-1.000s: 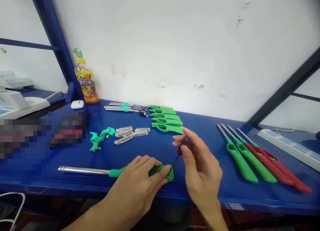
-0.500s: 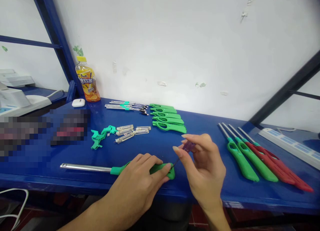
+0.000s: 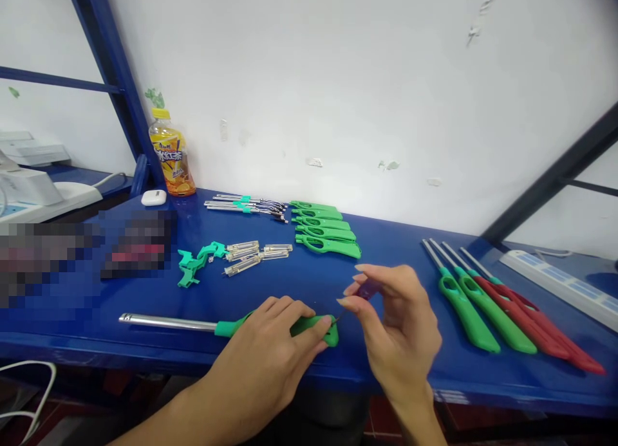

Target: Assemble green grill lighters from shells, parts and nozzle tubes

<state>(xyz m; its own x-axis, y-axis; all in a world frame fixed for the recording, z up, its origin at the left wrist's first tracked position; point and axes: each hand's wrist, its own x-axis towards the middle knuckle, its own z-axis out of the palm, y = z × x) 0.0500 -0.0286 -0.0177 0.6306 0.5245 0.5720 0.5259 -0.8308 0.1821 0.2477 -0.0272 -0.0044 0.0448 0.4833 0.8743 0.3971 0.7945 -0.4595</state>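
A long-necked green lighter (image 3: 330,334) lies near the table's front edge, its metal tube pointing left. My left hand (image 3: 275,349) is closed over its handle, holding it against the table. Between the thumb and fingers of my right hand (image 3: 398,324) is a small screwdriver (image 3: 365,289) with a purple handle. Its thin shaft slants down to the lighter's right end; whether the tip sits in a hole or a screw I cannot tell. Beyond my hands lie several green handle shells (image 3: 333,246), clear fuel tanks (image 3: 244,264) and teal plastic pieces (image 3: 196,262).
Metal tubes with wires (image 3: 241,204) lie at the back. On the right are green lighters (image 3: 470,314) and red lighters (image 3: 531,317) beside a white power strip (image 3: 560,282). A drink bottle (image 3: 172,159) and a white earbud case (image 3: 153,197) stand at the back left.
My right hand has shifted slightly right, and its fingers have turned a little on the screwdriver handle. The left hand and the lighter stay in place.
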